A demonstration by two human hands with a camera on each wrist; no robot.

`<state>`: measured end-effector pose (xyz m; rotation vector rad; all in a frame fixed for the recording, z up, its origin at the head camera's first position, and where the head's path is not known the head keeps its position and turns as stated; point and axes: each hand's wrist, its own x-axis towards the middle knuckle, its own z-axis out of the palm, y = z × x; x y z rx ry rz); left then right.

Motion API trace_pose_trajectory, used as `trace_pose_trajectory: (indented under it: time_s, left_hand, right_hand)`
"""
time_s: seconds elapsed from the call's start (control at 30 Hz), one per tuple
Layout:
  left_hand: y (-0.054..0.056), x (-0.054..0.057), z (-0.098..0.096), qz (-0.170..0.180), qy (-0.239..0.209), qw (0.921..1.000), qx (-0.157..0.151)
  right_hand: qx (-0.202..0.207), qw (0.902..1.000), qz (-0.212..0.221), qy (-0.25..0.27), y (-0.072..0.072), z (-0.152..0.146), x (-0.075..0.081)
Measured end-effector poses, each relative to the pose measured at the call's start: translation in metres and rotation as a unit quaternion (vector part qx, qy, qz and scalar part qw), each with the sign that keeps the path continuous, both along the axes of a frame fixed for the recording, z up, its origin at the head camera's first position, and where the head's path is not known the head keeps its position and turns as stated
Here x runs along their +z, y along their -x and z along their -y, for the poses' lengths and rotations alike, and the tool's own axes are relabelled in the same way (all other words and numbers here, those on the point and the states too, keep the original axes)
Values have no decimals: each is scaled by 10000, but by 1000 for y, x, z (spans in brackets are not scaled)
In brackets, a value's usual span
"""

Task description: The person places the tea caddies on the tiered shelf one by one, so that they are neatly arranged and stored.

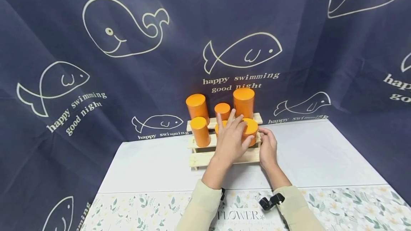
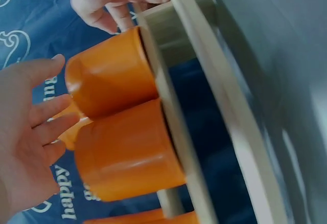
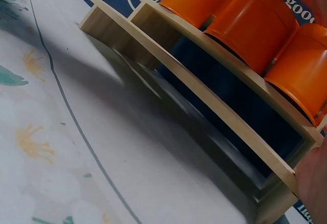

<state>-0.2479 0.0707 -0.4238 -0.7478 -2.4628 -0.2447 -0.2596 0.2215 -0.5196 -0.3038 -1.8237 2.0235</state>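
Note:
Orange lidded canisters stand upright on a stepped wooden rack (image 1: 208,158). My left hand (image 1: 230,141) is over the middle step with fingers spread, beside the wide right canister (image 1: 251,126) and partly covering a smaller canister (image 2: 130,155) next to it. In the left wrist view its fingers are straight, with no canister gripped. My right hand (image 1: 269,149) is at the rack's right end, close to the wide canister, its fingers lightly bent. The right wrist view shows part of that hand (image 3: 311,178) against the rack's end; most of its fingers are hidden there.
On the back step are a tall left canister (image 1: 196,106), a short middle one (image 1: 222,108) and a tall right one (image 1: 244,101). A slim canister (image 1: 201,133) is at middle-step left. Behind hangs a dark blue cloth (image 1: 179,74); below is a white tabletop (image 1: 147,167).

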Motion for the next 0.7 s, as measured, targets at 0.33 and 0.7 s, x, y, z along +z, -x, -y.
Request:
trace_pose_trajectory:
  time_s: [0.33, 0.7]
  left_hand:
    - [-33, 19, 25, -166, -628, 9956, -669]
    - [-68, 30, 65, -198, -509, 9908, -1239]
  right_hand:
    - [-108, 9999, 34, -64, 0, -3, -2]
    - [-683, 9969, -138, 353, 6, 3, 6]
